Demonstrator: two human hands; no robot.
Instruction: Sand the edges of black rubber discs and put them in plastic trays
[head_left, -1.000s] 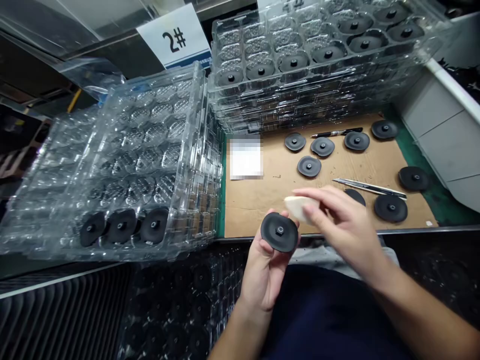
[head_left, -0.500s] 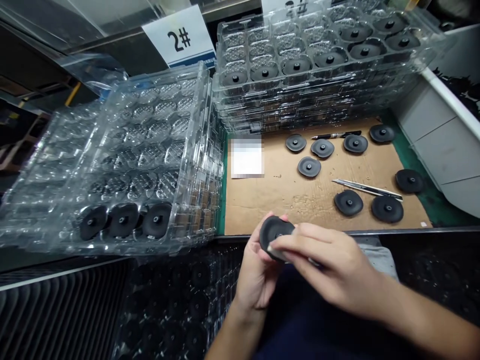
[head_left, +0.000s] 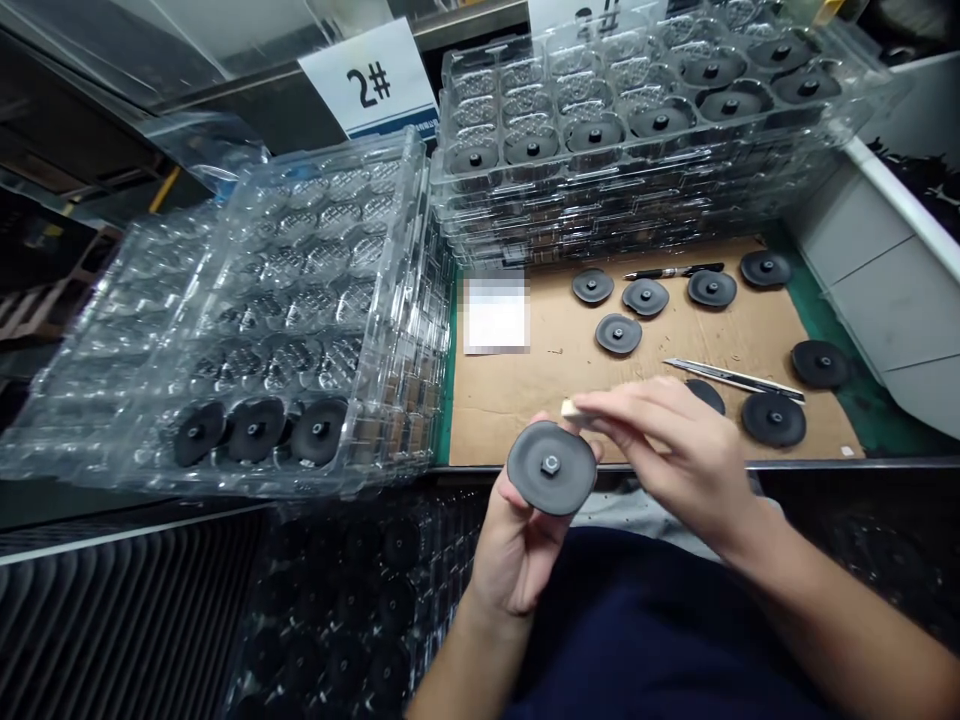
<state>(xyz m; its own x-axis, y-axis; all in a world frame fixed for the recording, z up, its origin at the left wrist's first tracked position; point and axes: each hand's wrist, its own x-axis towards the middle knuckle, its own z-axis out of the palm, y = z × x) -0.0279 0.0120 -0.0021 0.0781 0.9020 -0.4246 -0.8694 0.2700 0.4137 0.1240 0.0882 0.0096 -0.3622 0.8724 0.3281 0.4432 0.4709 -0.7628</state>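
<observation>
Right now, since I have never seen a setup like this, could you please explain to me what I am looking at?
Of course. There is no machine at work here, only a person's two bare hands, and the view comes from a camera worn on that person's head, looking forward and down. The left hand holds a black disc with a small raised centre. The right hand pinches a pale piece near the disc's far edge; I cannot tell whether they touch. Ahead is cardboard, with more discs on and beside it, a pen and a slim tool. Clear trays are stacked to the left and behind, some pockets holding discs.
</observation>
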